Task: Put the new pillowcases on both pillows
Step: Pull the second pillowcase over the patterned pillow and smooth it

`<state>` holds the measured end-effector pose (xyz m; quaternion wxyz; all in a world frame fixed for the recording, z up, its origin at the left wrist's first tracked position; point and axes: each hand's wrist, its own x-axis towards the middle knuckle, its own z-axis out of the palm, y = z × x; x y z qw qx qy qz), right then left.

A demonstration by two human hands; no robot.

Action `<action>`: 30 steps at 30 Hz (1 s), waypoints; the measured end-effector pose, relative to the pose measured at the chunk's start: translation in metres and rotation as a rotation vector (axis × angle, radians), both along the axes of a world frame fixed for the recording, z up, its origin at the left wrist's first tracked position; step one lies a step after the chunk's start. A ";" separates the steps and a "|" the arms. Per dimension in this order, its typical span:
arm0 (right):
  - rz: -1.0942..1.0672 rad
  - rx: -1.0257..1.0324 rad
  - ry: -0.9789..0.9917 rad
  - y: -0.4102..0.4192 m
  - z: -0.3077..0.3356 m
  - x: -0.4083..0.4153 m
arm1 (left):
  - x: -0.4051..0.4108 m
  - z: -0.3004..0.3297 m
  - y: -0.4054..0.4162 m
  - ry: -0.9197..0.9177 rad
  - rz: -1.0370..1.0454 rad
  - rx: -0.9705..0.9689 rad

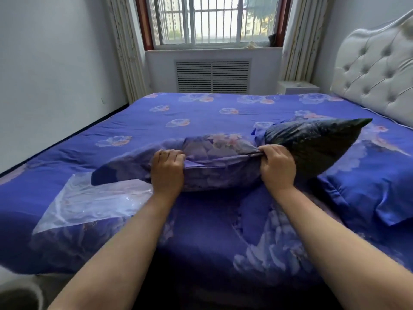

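Observation:
A purple floral pillowcase [214, 162] lies across the middle of the bed, its open edge facing me. My left hand [166, 170] grips that edge at the left, and my right hand [278, 167] grips it at the right. A dark pillow [317, 142] sticks out to the right behind my right hand, one corner pointing up toward the headboard. How far the pillow reaches into the case is hidden. A second pillow in a blue case [375, 189] lies flat at the right.
A clear plastic bag [93, 202] lies on the blue floral bedspread [178, 115] at the left. A tufted white headboard [380, 68] stands at the right. A window, a radiator grille and curtains are beyond the bed.

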<state>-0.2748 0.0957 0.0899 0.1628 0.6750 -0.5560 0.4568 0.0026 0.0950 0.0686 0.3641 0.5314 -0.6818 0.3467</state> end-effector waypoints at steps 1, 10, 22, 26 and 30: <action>-0.004 -0.035 0.012 0.003 0.018 0.005 | 0.005 0.013 -0.001 0.079 -0.020 -0.038; -0.175 0.432 0.155 -0.011 0.152 0.022 | 0.013 0.134 -0.007 0.523 0.149 -0.245; -0.096 0.924 0.174 -0.053 -0.012 0.004 | 0.003 0.001 0.015 0.489 0.336 0.864; -0.073 0.887 0.142 -0.057 -0.016 0.002 | 0.012 0.014 0.008 0.622 0.209 0.945; -0.117 0.883 0.154 -0.053 -0.016 0.005 | 0.005 0.038 0.010 0.749 0.124 0.897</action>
